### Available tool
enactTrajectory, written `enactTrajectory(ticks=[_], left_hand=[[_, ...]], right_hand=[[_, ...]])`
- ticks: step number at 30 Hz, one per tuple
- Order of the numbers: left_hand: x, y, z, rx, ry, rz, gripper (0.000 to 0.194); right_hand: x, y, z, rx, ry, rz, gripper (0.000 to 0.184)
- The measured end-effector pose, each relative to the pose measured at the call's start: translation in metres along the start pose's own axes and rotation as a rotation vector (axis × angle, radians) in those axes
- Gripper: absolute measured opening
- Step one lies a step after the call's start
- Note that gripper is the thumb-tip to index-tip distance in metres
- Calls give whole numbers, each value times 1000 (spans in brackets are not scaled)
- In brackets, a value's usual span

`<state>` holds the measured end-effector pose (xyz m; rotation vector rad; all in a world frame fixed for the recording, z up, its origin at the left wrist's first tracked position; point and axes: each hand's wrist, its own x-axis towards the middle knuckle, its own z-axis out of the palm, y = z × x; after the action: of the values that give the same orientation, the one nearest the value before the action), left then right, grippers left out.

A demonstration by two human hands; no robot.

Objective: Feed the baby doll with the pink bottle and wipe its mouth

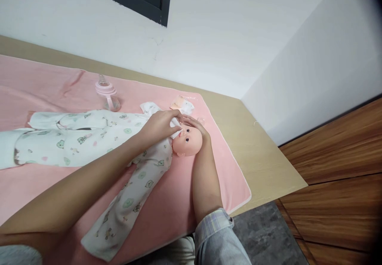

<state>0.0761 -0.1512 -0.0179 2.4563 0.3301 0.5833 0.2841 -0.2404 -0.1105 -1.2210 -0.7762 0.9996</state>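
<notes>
And the doll (pixel 119 127) is dressed, stretched from the left edge to mid-frame, white cloth (pixel 176 123) at its mouth, not yet set down! Left hand (pixel 160 125) pinches that cloth, just left of the face; right hand (pixel 195 122) lies unclenched along the head, fingertips partly hidden.

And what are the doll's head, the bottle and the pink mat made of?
Doll's head: smooth vinyl or plastic, it seems, with a soft sheen.
Bottle: clear, shiny body, plastic or glass; pink parts probably plastic.
Mat: likely matte fabric, since it creases softly.
</notes>
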Motion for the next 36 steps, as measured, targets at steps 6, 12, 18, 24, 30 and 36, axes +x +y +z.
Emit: enactTrajectory(ticks=[6, 12, 18, 24, 30, 36], left_hand=[[1, -3, -10, -15, 1, 52, 22], [1, -3, -24, -127, -212, 129, 20], [-1, -2, -19, -47, -323, 91, 18], [-5, 3, -16, 74, -259, 41, 21], [-6, 6, -17, 153, -226, 26, 23], [-5, -1, -16, 165, -206, 12, 26]], right_hand=[[2, -1, -1, -39, 32, 55, 50], [-2, -5, 3, -25, 57, 51, 47], [-3, -4, 3, -19, 48, 45, 44], [2, 2, -1, 28, 23, 26, 38], [1, 1, 0, 11, 35, 27, 39], [-4, -3, 4, -62, 42, 38, 43]])
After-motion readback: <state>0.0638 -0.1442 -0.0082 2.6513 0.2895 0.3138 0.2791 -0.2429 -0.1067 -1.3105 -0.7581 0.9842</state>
